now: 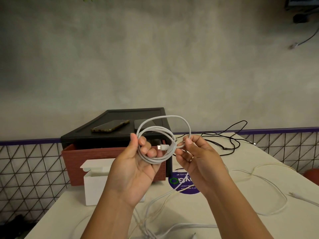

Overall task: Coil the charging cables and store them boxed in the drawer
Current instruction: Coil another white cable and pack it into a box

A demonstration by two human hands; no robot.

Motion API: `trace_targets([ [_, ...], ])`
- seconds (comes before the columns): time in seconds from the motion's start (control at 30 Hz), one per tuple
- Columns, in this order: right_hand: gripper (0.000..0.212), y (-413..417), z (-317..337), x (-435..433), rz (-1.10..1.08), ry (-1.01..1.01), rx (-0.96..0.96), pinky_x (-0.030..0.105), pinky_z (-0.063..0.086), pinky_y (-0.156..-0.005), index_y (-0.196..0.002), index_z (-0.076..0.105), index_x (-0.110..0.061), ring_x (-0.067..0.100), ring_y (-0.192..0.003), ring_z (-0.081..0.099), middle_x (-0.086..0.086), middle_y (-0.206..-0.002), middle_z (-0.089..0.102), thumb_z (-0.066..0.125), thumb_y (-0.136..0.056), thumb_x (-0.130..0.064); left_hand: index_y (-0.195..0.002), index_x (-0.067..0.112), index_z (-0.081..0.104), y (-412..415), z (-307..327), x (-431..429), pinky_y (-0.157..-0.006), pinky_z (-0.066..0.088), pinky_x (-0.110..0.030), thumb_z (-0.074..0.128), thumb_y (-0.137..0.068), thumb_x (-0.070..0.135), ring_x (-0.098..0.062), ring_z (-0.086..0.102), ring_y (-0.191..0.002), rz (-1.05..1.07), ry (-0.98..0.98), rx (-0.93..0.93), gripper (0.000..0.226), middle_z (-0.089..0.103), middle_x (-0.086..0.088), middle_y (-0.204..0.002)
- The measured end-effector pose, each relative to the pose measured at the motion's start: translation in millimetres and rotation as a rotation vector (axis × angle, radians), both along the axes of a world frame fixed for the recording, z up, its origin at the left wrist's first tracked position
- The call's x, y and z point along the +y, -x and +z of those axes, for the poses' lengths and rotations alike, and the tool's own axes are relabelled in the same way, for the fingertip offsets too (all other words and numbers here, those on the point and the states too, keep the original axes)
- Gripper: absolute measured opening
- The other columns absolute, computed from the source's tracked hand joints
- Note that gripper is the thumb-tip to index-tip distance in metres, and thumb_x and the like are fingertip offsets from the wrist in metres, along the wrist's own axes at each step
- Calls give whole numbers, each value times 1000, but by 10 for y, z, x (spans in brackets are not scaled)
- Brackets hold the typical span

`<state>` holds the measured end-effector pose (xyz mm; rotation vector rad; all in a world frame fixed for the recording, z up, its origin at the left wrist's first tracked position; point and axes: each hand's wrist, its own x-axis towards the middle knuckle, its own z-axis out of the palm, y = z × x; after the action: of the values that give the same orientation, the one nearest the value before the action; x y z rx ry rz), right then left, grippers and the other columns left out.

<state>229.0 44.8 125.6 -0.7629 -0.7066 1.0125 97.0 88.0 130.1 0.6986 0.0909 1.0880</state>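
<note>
Centre of frame: a coiled white charging cable (155, 160) held above the table (284, 221). The left hand (133, 169) grips the coil, its fingers (148, 149) curled through the loops. The right hand (196, 159) fingers (189, 141) pinch one strand. Lower left: an open white box (96, 188) stands before the open red-brown drawer (96, 153).

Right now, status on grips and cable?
Left grip holds coiled white charging cable, right grip pinches it. White cardboard box, red drawer open. Loose cables on table.

The only camera rides on the person's head, looking forward and down across the table (72, 209) to the wall (155, 57), left hand (133, 171) and right hand (198, 161) close below.
</note>
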Motion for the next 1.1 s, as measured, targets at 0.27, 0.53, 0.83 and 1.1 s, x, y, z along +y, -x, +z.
trace_targets([
  [0.27, 35, 138, -35, -12, 146, -4, -146, 22, 47, -69, -98, 70, -17, 8, -67, 65, 3, -79, 70, 43, -91, 3, -63, 13, 51, -36, -27, -17, -84, 42, -33, 48, -79, 37, -13, 45, -64, 29, 33, 37, 29, 48, 0, -66],
  [0.53, 46, 208, -42, -22, 289, -8, -95, 27, 51, -69, -115, 59, -14, 10, -70, 65, 3, -80, 67, 66, -70, -3, -68, 11, 47, -102, -67, -55, -62, 49, -28, 44, -81, 39, -13, 52, -59, 195, -118, 207, 31, 49, -1, -61],
  [0.83, 30, 284, -52, -10, 180, 102, -290, 22, 49, -52, -108, 54, -13, 13, -67, 62, 5, -85, 65, 57, -84, 6, -64, 8, 45, -140, -61, -119, -47, 47, -16, 40, -89, 28, -3, 54, -46, 368, -266, 264, 33, 49, 4, -52],
  [1.1, 72, 140, 43, -152, 512, 111, -509, 19, 42, -46, -128, 45, -31, 8, -51, 55, 3, -82, 63, 62, -73, 13, -72, 16, 49, 155, 7, 157, -68, 47, -24, 42, -86, 36, -5, 48, -53, 448, -134, -11, 26, 57, 5, -64],
])
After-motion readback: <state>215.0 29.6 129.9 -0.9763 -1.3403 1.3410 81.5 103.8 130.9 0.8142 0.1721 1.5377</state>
